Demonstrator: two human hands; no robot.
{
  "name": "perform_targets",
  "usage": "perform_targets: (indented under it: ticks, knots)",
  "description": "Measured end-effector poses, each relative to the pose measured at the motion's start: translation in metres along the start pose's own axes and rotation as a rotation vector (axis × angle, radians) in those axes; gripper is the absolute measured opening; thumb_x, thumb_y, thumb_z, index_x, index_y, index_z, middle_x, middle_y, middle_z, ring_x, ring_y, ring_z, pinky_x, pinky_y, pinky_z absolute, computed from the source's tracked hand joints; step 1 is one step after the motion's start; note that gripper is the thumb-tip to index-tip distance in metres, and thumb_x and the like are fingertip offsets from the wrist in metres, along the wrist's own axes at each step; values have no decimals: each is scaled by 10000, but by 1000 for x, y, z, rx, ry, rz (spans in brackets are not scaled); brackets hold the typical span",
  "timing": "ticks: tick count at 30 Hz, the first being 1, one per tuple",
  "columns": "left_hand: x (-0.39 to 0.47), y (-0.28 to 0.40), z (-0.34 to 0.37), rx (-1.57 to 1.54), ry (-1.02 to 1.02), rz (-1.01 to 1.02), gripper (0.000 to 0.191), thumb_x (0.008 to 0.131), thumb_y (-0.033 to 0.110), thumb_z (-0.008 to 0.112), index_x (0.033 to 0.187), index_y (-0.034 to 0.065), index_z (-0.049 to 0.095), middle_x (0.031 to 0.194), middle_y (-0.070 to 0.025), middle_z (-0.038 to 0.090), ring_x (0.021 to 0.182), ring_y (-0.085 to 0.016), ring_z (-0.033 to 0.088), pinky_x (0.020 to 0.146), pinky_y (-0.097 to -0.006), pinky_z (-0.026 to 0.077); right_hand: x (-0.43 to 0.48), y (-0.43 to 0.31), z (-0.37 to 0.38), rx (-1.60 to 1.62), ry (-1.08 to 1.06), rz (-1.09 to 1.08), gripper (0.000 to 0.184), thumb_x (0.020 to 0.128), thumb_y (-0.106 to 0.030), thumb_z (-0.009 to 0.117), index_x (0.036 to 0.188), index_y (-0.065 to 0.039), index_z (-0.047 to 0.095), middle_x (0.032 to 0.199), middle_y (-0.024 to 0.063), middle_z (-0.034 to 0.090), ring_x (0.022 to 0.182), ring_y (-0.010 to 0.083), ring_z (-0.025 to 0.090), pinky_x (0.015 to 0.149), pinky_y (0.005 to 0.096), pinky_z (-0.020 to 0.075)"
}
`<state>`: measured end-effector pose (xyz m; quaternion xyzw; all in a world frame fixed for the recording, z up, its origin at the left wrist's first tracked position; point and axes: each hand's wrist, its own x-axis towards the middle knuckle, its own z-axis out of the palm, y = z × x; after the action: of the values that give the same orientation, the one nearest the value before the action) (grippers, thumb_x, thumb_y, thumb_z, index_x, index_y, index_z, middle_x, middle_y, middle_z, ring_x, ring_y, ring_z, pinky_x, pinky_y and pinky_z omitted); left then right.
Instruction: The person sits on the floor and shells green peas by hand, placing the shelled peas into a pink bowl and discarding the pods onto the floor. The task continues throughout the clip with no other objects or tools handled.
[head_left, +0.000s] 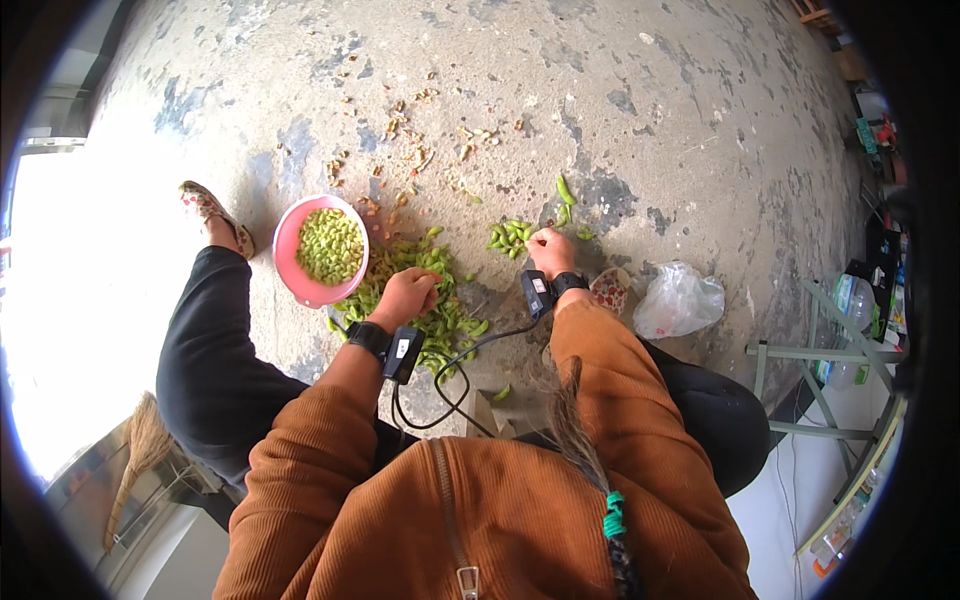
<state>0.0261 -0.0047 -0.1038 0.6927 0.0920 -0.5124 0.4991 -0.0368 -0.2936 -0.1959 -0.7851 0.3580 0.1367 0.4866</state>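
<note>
My left hand (409, 296) is above a heap of green bean pods and shells (450, 319), fingers curled; whether something small is between them cannot be told. My right hand (551, 253) reaches down to a small group of plump green pods (508, 236), its fingertips at the right edge of that group. Whether it grips a pod is unclear. A pink plastic bowl (286, 262) holding shelled green beans (328, 247) stands on the floor, left of the heap. A few single pods (565, 190) lie beyond my right hand.
A crumpled clear plastic bag (679, 300) lies right of my right forearm. Brown peanut-like shells (397, 120) are scattered on the concrete floor ahead. A green metal frame (817, 352) stands at the right, a straw broom (142, 442) at the lower left. Black cables link both wrist devices.
</note>
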Motion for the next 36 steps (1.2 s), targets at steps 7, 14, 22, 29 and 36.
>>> perform_targets:
  ticks: [7,14,22,29,36]
  knots:
    - [-7,8,17,-21,68,44,348,964,315,521,1155,35,602,753,-4,577,600,-88,560,512,-241,463,-52,-63,25,326,-733,28,195,900,-242,648,1006,-79,634,857,-41,637,778,56,588,668,213,469]
    - [-25,14,17,177,122,252,299,942,285,557,928,4,658,619,-35,579,591,-137,576,529,-278,463,-93,-93,42,519,-743,102,215,932,-267,595,1034,-84,641,889,-44,648,738,56,583,664,227,482]
    - [-37,6,16,710,280,703,187,832,204,607,892,39,671,794,-189,615,772,-362,604,713,-411,480,-109,-97,37,407,-686,19,261,891,-304,646,984,-61,670,819,-10,645,696,76,585,618,222,477]
    - [-41,3,18,856,150,664,212,822,206,552,823,19,651,801,-212,633,798,-394,607,733,-458,486,-123,-96,32,440,-671,104,269,877,-276,625,943,-22,684,803,24,660,680,94,592,610,246,478]
    - [-53,6,20,771,101,637,213,832,227,589,849,28,662,766,-210,621,728,-382,599,665,-426,477,-128,-101,39,320,-585,70,257,849,-255,631,874,-4,684,783,29,655,667,104,589,591,254,471]
